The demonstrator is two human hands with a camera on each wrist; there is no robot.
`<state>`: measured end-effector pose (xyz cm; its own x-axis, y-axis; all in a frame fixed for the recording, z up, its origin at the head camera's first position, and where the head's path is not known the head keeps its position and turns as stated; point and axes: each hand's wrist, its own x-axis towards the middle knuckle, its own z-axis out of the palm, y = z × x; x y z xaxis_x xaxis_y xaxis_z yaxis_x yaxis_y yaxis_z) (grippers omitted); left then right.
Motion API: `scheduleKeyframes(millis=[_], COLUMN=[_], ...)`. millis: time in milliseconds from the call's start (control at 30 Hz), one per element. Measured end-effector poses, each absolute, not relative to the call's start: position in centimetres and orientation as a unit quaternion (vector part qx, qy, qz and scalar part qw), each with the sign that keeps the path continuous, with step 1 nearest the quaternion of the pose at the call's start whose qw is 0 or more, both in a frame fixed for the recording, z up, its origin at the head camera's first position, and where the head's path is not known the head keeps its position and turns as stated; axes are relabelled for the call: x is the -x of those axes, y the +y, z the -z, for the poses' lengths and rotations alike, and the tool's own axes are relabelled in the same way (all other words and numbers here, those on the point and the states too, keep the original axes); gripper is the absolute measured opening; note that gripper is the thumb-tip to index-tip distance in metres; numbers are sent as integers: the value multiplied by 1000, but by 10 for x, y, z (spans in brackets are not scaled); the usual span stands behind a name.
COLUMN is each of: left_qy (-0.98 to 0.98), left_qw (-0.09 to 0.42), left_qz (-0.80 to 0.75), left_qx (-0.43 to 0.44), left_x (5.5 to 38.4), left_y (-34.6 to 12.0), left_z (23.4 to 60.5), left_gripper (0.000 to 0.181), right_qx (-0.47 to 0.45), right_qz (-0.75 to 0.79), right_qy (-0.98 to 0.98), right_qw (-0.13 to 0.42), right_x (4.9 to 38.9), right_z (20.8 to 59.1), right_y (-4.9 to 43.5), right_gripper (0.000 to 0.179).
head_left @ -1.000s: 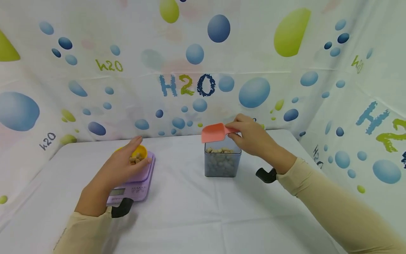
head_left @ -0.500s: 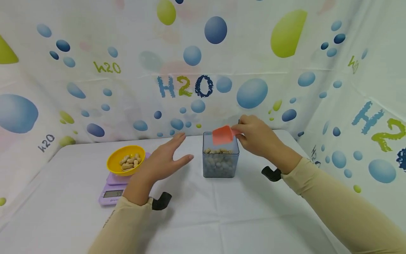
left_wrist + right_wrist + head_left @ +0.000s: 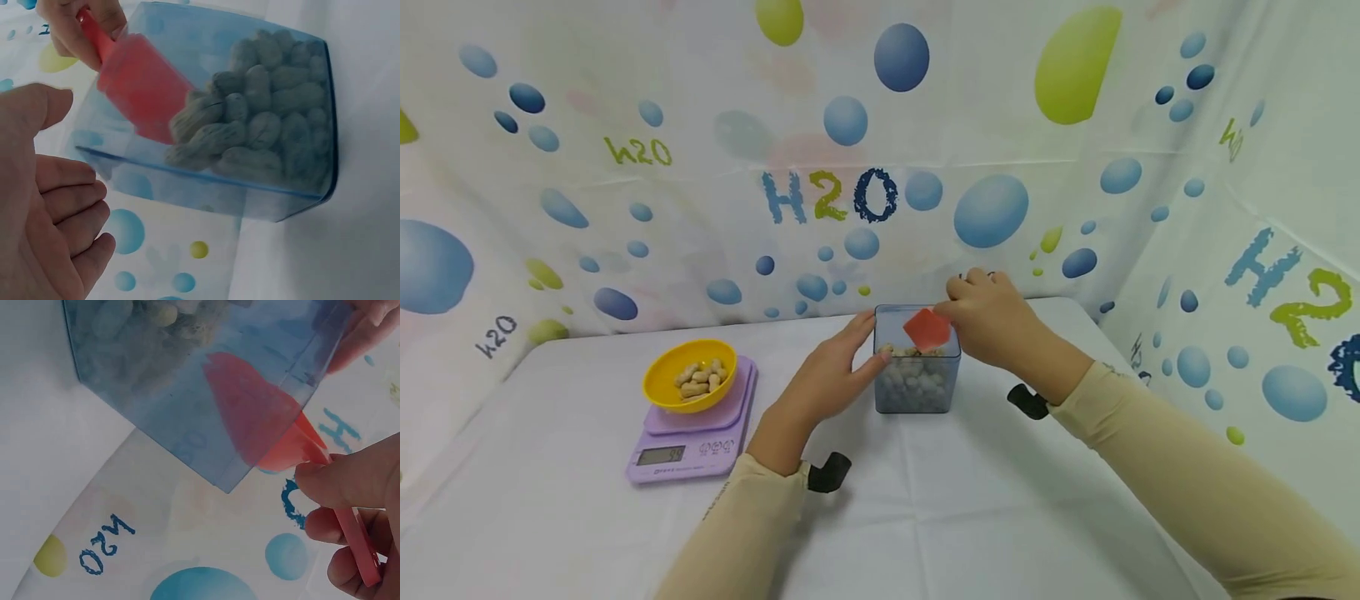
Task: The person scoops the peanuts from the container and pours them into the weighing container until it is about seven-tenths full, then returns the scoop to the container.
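Observation:
My right hand [image 3: 992, 321] grips the handle of a red scoop [image 3: 927, 330] over the clear bluish container [image 3: 891, 321]. The scoop's blade is tilted down inside the container, its front edge at the unshelled peanuts [image 3: 256, 119], as the left wrist view shows. In the right wrist view the thumb and fingers are curled round the scoop handle [image 3: 356, 540]. My left hand [image 3: 823, 379] is at the container's left side, fingers extended and thumb near the front rim. Whether it touches the wall I cannot tell.
On the left, a yellow bowl [image 3: 657, 385] with several peanuts sits on a purple kitchen scale [image 3: 726, 442] with a lit display. A white cloth [image 3: 880, 517] covers the table. Behind hangs a patterned curtain [image 3: 700, 200].
My left hand has moved right, from the yellow bowl to the container's left side. The scoop has gone from above the container's rim down into it, tipping blade downward.

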<state>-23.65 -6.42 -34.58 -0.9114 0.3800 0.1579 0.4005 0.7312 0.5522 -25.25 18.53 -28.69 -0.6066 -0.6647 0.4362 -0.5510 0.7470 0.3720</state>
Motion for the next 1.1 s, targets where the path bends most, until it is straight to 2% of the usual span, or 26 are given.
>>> scheduleKeyframes(millis=[367, 533, 767, 867, 1100], left_qy=[-919, -918, -920, -921, -921], left_qw=[53, 50, 40, 40, 40], left_qz=[325, 331, 327, 324, 323], left_qx=[218, 214, 213, 210, 213], left_x=[238, 237, 236, 236, 237], left_y=[-58, -60, -60, -60, -60], left_z=[355, 357, 356, 356, 357], left_gripper=[65, 65, 66, 67, 67], right_qx=[-323, -350, -387, -398, -372], right_qz=[108, 93, 4, -36, -73], right_qy=[-925, -919, -918, -913, -924], right_qw=[169, 157, 90, 77, 55], right_x=[257, 261, 264, 265, 266], right_z=[289, 288, 289, 293, 299], right_y=[170, 166, 172, 172, 172], right_gripper=[20, 19, 16, 12, 9])
